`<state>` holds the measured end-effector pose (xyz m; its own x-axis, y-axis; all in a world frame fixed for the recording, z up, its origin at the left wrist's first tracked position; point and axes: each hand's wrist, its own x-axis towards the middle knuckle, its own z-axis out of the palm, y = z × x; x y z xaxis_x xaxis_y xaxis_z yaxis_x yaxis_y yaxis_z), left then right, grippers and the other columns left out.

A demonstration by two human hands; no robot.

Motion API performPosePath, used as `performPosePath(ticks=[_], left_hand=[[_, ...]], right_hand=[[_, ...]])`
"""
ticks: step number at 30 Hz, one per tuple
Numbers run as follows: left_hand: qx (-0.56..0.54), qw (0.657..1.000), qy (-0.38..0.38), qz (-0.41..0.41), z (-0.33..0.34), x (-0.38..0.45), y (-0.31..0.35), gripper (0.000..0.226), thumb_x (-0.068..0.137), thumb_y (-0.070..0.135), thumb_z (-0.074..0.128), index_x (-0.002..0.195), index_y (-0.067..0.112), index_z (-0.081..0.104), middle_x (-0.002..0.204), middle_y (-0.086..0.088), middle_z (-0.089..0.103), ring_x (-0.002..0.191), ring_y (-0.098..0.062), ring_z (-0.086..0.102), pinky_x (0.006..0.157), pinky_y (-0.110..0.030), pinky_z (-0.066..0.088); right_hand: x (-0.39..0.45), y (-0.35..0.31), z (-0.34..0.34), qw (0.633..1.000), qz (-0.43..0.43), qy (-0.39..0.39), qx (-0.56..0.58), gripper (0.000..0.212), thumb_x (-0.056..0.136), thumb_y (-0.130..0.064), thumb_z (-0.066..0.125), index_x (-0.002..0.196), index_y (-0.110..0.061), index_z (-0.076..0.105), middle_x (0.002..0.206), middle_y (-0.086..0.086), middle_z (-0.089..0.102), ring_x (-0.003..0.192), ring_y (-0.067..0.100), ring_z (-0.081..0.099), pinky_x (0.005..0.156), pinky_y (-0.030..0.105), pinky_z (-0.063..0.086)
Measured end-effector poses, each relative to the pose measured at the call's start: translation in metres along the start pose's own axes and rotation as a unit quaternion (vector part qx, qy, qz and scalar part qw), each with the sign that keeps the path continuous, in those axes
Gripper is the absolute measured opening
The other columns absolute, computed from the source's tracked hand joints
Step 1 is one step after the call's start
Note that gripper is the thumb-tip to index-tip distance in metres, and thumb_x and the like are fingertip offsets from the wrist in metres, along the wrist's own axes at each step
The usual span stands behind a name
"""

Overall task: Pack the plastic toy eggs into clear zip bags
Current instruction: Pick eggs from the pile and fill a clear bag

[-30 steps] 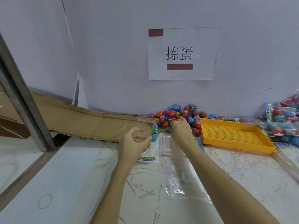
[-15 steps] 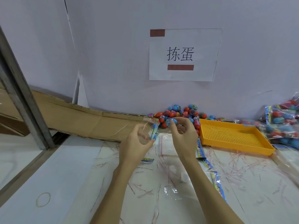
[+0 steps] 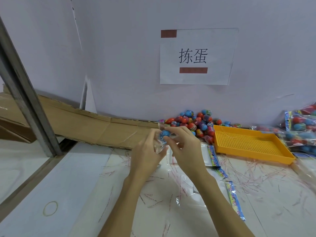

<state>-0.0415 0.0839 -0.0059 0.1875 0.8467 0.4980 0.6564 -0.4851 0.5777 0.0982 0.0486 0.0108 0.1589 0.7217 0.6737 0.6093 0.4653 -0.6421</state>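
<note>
1. A yellow tray (image 3: 253, 146) with a perforated floor lies right of the hands, just beside the egg pile (image 3: 195, 124) heaped against the wall (image 3: 119, 48).
2. Filled bags (image 3: 301, 127) of eggs are stacked at the far right edge, past the tray.
3. A paper sign (image 3: 198, 56) with two characters is stuck on the wall above the pile.
4. A flattened cardboard sheet (image 3: 82, 124) leans along the wall base to the left; a grey metal post (image 3: 22, 93) slants down in front of it.
5. Flat empty bags (image 3: 212, 156) with colourful header strips lie on the table (image 3: 71, 185) under and right of the right forearm, and thin red strips are scattered around them.
6. A rubber band (image 3: 50, 208) lies alone on the table's near-left part, which has the most open room.
7. The left hand (image 3: 147, 151) grips a clear bag (image 3: 159, 146), fingers curled around it, above the table just in front of the pile.
8. The right hand (image 3: 184, 147) pinches a blue egg (image 3: 165, 133) at the bag's mouth, which faces the wall.
9. The egg is glossy blue with a printed band; whether it is partly inside the bag I cannot tell.
</note>
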Motion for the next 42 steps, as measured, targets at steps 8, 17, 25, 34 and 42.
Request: performPosePath(ticks=[8,17,25,34,42], left_hand=[[0.008,0.999,0.001,0.034,0.000,-0.003,-0.003,0.040,0.083,0.028,0.086,0.114,0.023,0.062,0.084,0.018,0.059,0.068,-0.006,0.055,0.050,-0.009,0.040],[0.082,0.989,0.041,0.116,0.001,-0.005,-0.004,0.025,0.087,0.018,0.077,0.109,0.022,0.066,0.076,0.013,0.066,0.057,-0.006,0.049,0.054,-0.007,0.022],[-0.007,0.997,0.008,0.075,0.003,-0.004,-0.003,0.050,0.077,0.058,0.071,0.121,0.038,0.058,0.088,0.024,0.063,0.073,-0.003,0.058,0.063,-0.019,0.041],[-0.069,0.996,0.008,-0.061,0.002,0.001,-0.014,0.044,0.079,0.070,0.066,0.094,0.030,0.063,0.061,0.011,0.056,0.051,-0.005,0.056,0.040,-0.020,0.045],[-0.398,0.853,0.093,-0.325,-0.011,0.011,-0.016,0.055,0.072,0.061,0.086,0.107,0.022,0.068,0.073,0.002,0.072,0.064,-0.011,0.066,0.057,-0.023,0.057]], right_hand=[[-0.004,-0.001,-0.007,0.991,0.075,-0.111,0.009,0.012,0.088,-0.017,0.077,0.092,-0.028,0.075,0.087,-0.023,0.071,0.086,-0.005,0.067,0.068,0.015,0.053],[-0.012,-0.012,0.001,0.964,0.089,-0.249,0.010,0.033,0.109,-0.041,0.034,0.086,-0.041,0.058,0.085,-0.023,0.061,0.101,0.001,0.047,0.082,0.023,0.037],[-0.005,-0.010,-0.006,0.988,0.039,-0.150,-0.006,0.027,0.106,-0.016,0.050,0.091,-0.022,0.071,0.081,-0.022,0.066,0.082,0.002,0.057,0.071,0.016,0.041],[-0.004,-0.011,0.000,0.995,0.052,-0.053,0.060,0.029,0.108,-0.019,0.047,0.103,-0.018,0.075,0.093,-0.017,0.073,0.082,0.011,0.069,0.064,0.030,0.057],[0.019,0.034,0.014,0.983,0.174,-0.034,-0.052,0.023,0.106,-0.014,0.047,0.116,-0.015,0.067,0.106,-0.001,0.073,0.085,0.006,0.064,0.067,0.010,0.047]])
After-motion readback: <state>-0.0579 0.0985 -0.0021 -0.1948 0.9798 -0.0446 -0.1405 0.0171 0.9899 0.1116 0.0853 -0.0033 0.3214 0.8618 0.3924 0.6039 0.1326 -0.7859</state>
